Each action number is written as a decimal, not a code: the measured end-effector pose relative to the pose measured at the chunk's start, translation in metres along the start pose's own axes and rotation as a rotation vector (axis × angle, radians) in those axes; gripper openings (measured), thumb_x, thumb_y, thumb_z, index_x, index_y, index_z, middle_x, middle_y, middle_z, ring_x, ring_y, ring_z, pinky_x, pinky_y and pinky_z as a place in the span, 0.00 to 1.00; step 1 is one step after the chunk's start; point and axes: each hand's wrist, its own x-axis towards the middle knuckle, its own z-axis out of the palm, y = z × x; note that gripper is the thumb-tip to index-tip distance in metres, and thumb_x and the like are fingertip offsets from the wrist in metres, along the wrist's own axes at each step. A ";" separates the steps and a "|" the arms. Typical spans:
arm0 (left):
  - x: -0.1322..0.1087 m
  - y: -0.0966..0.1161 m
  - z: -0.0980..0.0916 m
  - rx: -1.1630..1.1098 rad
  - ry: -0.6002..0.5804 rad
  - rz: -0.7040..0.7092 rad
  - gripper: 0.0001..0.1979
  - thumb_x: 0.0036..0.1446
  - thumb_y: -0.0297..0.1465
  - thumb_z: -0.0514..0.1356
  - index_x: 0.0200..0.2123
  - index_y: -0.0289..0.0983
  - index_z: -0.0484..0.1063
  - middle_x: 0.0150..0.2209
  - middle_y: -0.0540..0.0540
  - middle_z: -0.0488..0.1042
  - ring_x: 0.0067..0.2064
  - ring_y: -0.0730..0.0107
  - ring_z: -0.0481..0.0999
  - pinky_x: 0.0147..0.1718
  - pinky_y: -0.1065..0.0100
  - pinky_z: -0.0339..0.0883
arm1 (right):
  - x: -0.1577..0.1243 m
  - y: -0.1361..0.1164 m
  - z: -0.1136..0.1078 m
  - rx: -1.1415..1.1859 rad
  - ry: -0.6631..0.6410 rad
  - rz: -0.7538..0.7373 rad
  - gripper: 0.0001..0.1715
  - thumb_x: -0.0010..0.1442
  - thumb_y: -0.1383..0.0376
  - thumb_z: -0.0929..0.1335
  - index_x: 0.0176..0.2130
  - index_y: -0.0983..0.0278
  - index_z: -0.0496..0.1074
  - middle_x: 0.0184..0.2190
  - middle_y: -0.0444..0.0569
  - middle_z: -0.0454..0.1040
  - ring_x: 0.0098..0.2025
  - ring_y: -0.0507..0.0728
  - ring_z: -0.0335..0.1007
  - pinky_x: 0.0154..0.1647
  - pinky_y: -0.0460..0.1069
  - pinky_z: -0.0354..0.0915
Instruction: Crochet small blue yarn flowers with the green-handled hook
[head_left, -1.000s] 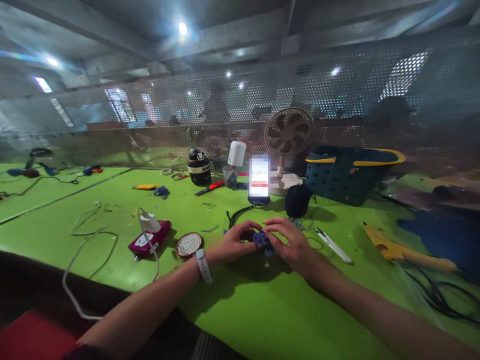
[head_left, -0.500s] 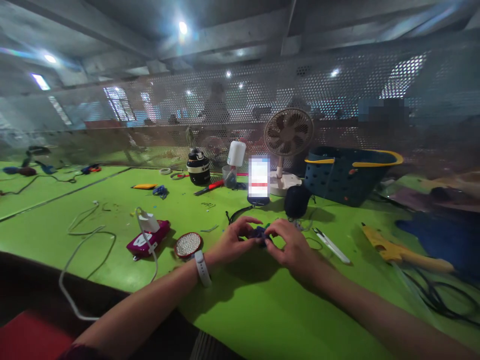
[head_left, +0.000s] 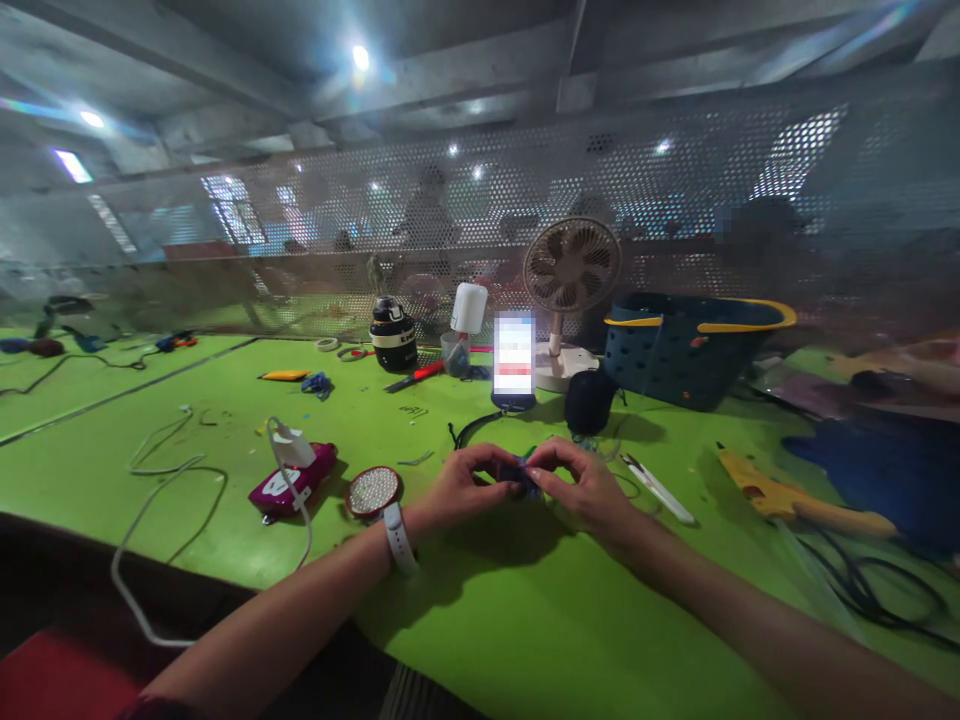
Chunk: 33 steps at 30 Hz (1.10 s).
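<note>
Over the surface (head_left: 600, 630), inward of its near edge, the left hand (head_left: 471, 482) and right hand (head_left: 576, 484) pinch a small dark-blue piece (head_left: 514, 472), which could drop if either grip loosened.

We count two hands (head_left: 474, 485), one blue piece (head_left: 514, 471) between; beyond hands: one phone (head_left: 514, 360), one fan (head_left: 572, 265), one basket (head_left: 667, 355), one flask (head_left: 394, 345).

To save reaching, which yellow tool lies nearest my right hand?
The yellow gun-shaped tool, right of your right hand; the slim one lies farther, left of the flask.
</note>
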 end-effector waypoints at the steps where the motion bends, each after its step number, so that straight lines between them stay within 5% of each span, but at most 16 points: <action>1: -0.001 0.000 0.001 0.039 0.008 0.009 0.13 0.51 0.34 0.68 0.39 0.33 0.76 0.36 0.44 0.78 0.37 0.68 0.77 0.36 0.64 0.73 | 0.000 0.001 0.001 -0.005 -0.006 -0.008 0.05 0.59 0.64 0.68 0.34 0.62 0.74 0.32 0.48 0.74 0.37 0.57 0.72 0.40 0.53 0.68; 9: -0.001 0.000 0.001 0.265 0.123 0.108 0.02 0.52 0.28 0.67 0.32 0.36 0.79 0.31 0.49 0.70 0.34 0.72 0.70 0.34 0.68 0.68 | -0.003 -0.004 0.008 -0.022 0.007 -0.027 0.06 0.59 0.63 0.68 0.35 0.63 0.74 0.33 0.48 0.74 0.36 0.57 0.71 0.40 0.54 0.68; 19: 0.001 -0.008 0.001 -0.052 0.140 0.054 0.09 0.52 0.34 0.67 0.31 0.33 0.76 0.35 0.49 0.67 0.36 0.73 0.71 0.37 0.66 0.74 | 0.001 -0.007 0.001 0.278 0.268 0.203 0.15 0.58 0.54 0.68 0.40 0.62 0.68 0.37 0.49 0.72 0.35 0.56 0.71 0.38 0.53 0.68; 25: 0.002 -0.008 0.001 -0.026 0.132 0.109 0.07 0.52 0.32 0.67 0.30 0.34 0.77 0.33 0.49 0.68 0.34 0.74 0.71 0.31 0.70 0.72 | 0.001 0.000 0.002 0.096 0.052 0.072 0.14 0.59 0.54 0.70 0.41 0.59 0.77 0.39 0.50 0.72 0.42 0.58 0.70 0.44 0.55 0.67; 33: 0.001 -0.008 0.001 -0.078 0.105 0.096 0.08 0.51 0.34 0.68 0.31 0.35 0.78 0.33 0.48 0.69 0.35 0.73 0.72 0.32 0.70 0.73 | -0.002 -0.001 0.009 0.049 0.108 -0.028 0.13 0.60 0.56 0.70 0.30 0.61 0.75 0.32 0.47 0.69 0.38 0.58 0.67 0.42 0.54 0.65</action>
